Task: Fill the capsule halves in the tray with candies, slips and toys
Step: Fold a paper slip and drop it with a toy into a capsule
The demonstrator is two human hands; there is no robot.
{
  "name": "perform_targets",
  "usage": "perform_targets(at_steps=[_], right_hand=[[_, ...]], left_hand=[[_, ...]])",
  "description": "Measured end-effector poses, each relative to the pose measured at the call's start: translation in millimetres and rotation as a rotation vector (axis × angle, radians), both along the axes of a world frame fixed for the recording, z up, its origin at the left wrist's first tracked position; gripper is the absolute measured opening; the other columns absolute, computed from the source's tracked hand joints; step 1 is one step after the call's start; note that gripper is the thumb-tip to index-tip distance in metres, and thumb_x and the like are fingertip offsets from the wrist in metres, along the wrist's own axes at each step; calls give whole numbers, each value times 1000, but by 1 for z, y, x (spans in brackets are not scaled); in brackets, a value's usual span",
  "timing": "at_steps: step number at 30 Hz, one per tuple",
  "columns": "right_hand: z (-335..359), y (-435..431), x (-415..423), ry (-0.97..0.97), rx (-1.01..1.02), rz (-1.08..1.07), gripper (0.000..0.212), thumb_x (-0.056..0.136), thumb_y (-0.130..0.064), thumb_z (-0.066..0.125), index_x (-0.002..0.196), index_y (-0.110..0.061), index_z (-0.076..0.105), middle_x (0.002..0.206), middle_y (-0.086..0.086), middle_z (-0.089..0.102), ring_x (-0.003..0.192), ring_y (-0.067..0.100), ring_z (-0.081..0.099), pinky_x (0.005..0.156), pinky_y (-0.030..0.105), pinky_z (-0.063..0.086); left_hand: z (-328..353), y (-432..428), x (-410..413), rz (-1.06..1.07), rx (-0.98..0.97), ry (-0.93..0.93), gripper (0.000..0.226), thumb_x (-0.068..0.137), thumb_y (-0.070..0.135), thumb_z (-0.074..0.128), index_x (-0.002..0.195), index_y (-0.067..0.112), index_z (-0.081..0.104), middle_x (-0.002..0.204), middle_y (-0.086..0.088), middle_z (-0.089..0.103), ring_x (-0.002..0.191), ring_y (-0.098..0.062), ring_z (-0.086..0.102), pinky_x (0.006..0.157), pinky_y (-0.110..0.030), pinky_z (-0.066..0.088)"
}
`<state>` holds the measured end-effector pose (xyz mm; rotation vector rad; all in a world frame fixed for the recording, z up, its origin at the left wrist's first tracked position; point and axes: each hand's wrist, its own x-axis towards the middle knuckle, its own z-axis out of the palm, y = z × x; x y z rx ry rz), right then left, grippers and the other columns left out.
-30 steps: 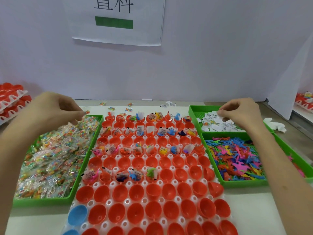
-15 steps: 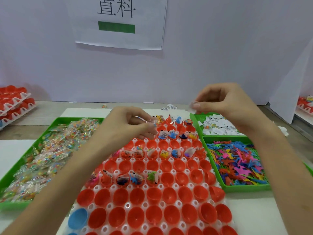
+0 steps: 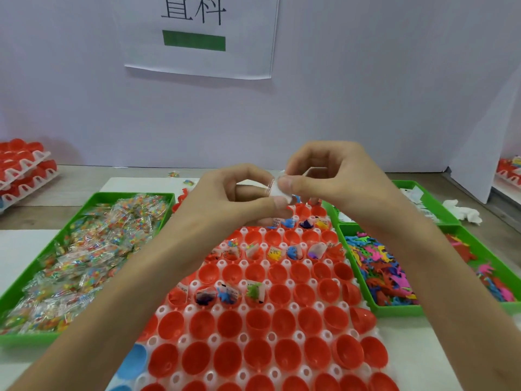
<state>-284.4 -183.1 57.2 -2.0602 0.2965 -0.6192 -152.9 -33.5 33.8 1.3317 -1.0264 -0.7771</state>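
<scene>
My left grip (image 3: 234, 200) and right grip (image 3: 335, 179) curled tight, thumbs meeting — both pinching one white slip (image 3: 281, 191), above far rows of the tray (image 3: 270, 307), red capsule halves (image 3: 287, 354) below.

wall (image 3: 380, 80): plain, pale, far | paper sign (image 3: 203, 60): black characters, green bar, far centre | surface (image 3: 84, 179): wood-tone | light: even

Two hands (image 3: 234, 198) (image 3: 335, 179) — two blue halves (image 3: 132, 365) (nearside)

Left hand (image 3: 234, 198) and right hand (image 3: 332, 176) have come in from either side, now meeting above capsule tray (image 3: 294, 306) far rows, jointly pinching white slip (image 3: 279, 191).
</scene>
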Motion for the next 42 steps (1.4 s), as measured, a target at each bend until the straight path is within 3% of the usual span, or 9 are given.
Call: perform_targets(at_steps=[8, 13, 15, 18, 24, 28, 34, 38, 42], right_hand=[[9, -11, -8, 152, -80, 43, 8, 91, -29, 70, 92, -22, 74, 83, -3, 75, 69, 11, 67, 66, 24, 54], [8, -62, -36, 667, -415, -141, 11, 90, -29, 72, 80, -27, 78, 64, -14, 72, 55, -2, 63, 54, 10, 41], [-2, -76, -44, 933, -435, -147, 9, 90, -27, 72, 84, -30, 78, 63, -14, 72, 58, -2, 65, 60, 13, 45], [-19, -85, -43, 1072, -387, -149, 10, 88, -22, 75, 95, -30, 77, 61, -8, 72, 65, 2, 70, 77, 25, 51], [-38, -89, -31, 1037, -404, -189, 13, 76, -20, 86, 84, -24, 76, 60, -14, 71, 57, 5, 69, 68, 26, 53], [-48, -91, -26, 996, -456, -222, 13, 76, -17, 86, 71, -19, 74, 68, -4, 74, 53, 8, 66, 57, 24, 49], [-49, -98, -27, 976, -436, -205, 16, 78, -10, 79, 66, -19, 74, 64, -7, 73, 54, 2, 63, 55, 21, 46], [-35, -102, -36, 911, -402, -243, 13, 80, -10, 72, 69, -17, 72, 64, -3, 73, 54, 6, 63, 62, 30, 54], [-15, -96, -43, 674, -377, -205, 11, 84, -19, 72, 74, -21, 70, 66, -6, 72, 58, 3, 65, 64, 29, 47]], left_hand=[[-3, -1, 2, 111, -2, 9, 9, 93, 13, 69, 93, 4, 67, 88, -12, 79, 87, -24, 78, 73, -23, 60], [-2, 0, 4, 168, 42, -34, 10, 90, 14, 72, 87, 6, 67, 83, -9, 78, 82, -23, 78, 76, -31, 61], [-1, 0, 2, 177, 46, -52, 10, 90, 14, 72, 85, 7, 67, 79, -7, 77, 78, -22, 78, 76, -33, 60], [0, 0, 2, 171, 56, -68, 11, 89, 16, 71, 86, 7, 66, 88, -12, 78, 77, -21, 77, 78, -36, 60], [0, 1, 5, 182, 52, -94, 10, 89, 17, 73, 82, 12, 67, 75, -2, 76, 76, -23, 77, 77, -35, 61], [-1, 0, 4, 175, 58, -103, 10, 88, 18, 73, 81, 13, 67, 86, -11, 78, 76, -24, 77, 80, -39, 59], [-2, -2, 2, 189, 65, -96, 12, 88, 15, 73, 77, 15, 67, 82, -11, 77, 74, -24, 77, 79, -40, 59], [-2, -2, 3, 188, 82, -92, 10, 88, 15, 73, 80, 13, 67, 80, -5, 77, 74, -23, 77, 80, -41, 59], [-4, -3, 3, 193, 87, -60, 9, 88, 15, 73, 82, 12, 68, 72, -3, 75, 72, -21, 77, 74, -32, 61]])
